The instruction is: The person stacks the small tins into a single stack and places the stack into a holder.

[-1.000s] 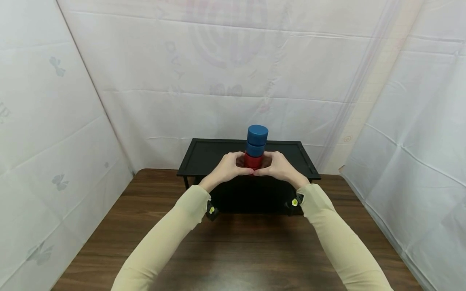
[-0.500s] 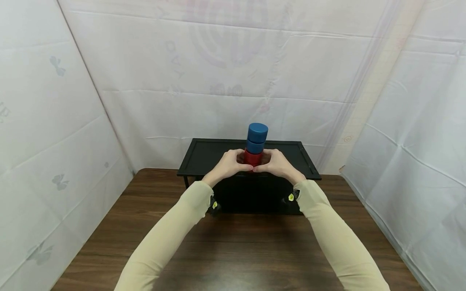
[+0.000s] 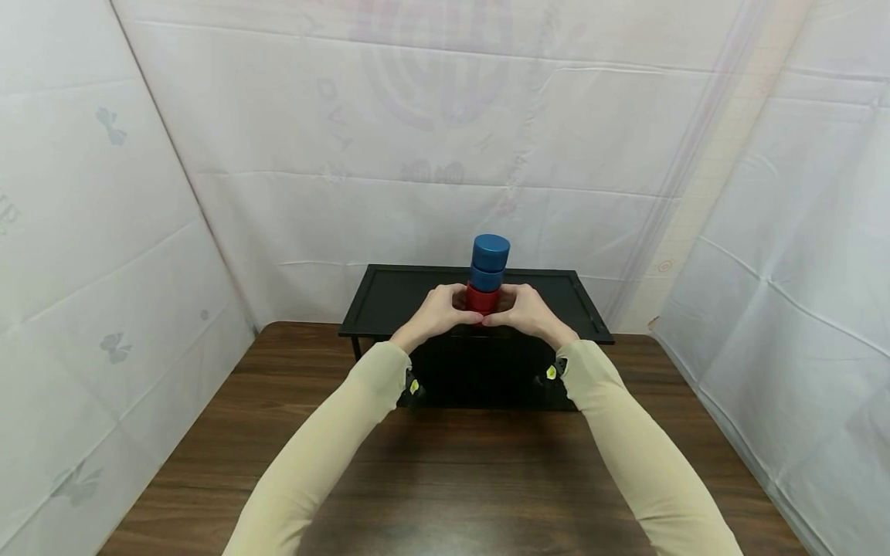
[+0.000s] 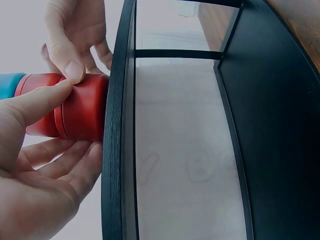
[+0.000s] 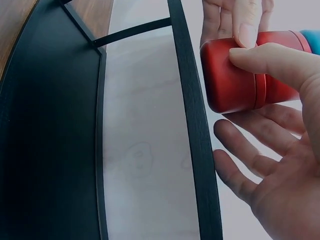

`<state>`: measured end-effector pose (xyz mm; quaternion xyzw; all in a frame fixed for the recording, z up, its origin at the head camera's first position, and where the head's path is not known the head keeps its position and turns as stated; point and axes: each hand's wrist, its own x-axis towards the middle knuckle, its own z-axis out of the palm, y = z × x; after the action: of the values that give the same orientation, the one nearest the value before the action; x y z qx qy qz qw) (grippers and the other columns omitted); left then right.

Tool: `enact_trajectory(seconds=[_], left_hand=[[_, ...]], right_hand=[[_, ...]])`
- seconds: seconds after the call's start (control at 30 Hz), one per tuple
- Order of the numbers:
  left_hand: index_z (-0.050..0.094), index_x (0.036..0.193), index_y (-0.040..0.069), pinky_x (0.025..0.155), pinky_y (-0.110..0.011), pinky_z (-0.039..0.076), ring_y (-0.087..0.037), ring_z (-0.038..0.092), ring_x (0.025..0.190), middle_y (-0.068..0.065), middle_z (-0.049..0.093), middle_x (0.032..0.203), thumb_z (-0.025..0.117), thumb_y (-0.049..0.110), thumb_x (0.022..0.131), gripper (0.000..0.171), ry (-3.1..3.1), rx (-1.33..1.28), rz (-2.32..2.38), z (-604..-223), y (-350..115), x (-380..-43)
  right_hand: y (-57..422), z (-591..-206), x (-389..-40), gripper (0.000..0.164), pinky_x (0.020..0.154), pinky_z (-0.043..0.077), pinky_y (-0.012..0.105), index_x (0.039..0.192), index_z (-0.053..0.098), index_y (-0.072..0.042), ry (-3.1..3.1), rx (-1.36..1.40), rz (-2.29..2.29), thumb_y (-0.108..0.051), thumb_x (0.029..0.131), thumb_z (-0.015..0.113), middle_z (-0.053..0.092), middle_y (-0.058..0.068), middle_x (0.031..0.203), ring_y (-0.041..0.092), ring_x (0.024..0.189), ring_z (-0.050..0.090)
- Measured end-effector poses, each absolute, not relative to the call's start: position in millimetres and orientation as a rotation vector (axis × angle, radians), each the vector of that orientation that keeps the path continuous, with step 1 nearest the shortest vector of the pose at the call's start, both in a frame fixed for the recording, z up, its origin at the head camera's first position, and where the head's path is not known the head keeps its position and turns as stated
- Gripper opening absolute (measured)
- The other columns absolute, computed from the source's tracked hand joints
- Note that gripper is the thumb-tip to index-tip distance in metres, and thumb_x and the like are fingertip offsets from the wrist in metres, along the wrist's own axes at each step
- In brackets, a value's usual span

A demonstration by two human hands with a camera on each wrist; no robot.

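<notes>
A red cylindrical canister [image 3: 482, 298] stands upright with a blue canister [image 3: 490, 255] on top of it; each shows a seam around its side. My left hand [image 3: 436, 313] grips the red canister from the left, my right hand [image 3: 531, 312] from the right. Both thumbs lie across its near side, their tips almost meeting, and the fingers curve round behind. In the left wrist view the red canister's base [image 4: 92, 107] is right at the edge of the black shelf top [image 4: 116, 150]. The right wrist view has the base [image 5: 227, 75] close over that same edge.
The low black shelf [image 3: 410, 297] has a raised rim and a dark open space beneath its top. It stands at the back of a brown wooden table [image 3: 445, 479]. White sheeting [image 3: 313, 154] hangs behind and on both sides.
Both hands and the stacked canisters have shifted slightly forward over the shelf and a touch to the left. The grip on the red canister is the same.
</notes>
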<state>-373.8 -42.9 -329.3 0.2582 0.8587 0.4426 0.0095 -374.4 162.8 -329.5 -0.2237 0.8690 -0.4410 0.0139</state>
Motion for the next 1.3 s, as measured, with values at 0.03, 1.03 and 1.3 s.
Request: enact_trajectory(seconds=[0.03,1.03,1.3], left_hand=[[0.055,0.131,0.004,0.096,-0.040,0.052,-0.025,0.064,0.108,-0.014,0.066,0.121,0.072,0.022,0.087,0.050,2.680,0.801,1.384,-329.5,-42.7,-374.4],[0.053,0.134,0.006,0.102,-0.043,0.048,-0.026,0.062,0.114,-0.013,0.064,0.125,0.070,0.020,0.088,0.051,2.616,0.704,1.404,-332.6,-41.2,-381.2],[0.052,0.135,0.006,0.102,-0.043,0.048,-0.025,0.061,0.115,-0.013,0.064,0.126,0.071,0.020,0.088,0.052,2.604,0.700,1.418,-334.1,-41.1,-382.2]], right_hand=[[163.2,-330.0,-375.2,0.058,0.098,0.051,0.046,0.134,0.055,-0.005,2.709,-0.697,-1.376,-0.017,0.081,0.077,0.066,0.018,0.124,0.031,0.112,0.065],[162.2,-337.8,-384.7,0.056,0.097,0.051,0.046,0.131,0.056,-0.004,2.723,-0.666,-1.362,-0.017,0.081,0.076,0.065,0.019,0.123,0.031,0.112,0.064],[163.2,-338.5,-385.3,0.056,0.097,0.051,0.046,0.133,0.055,-0.004,2.721,-0.646,-1.353,-0.018,0.082,0.076,0.065,0.019,0.124,0.032,0.113,0.064]])
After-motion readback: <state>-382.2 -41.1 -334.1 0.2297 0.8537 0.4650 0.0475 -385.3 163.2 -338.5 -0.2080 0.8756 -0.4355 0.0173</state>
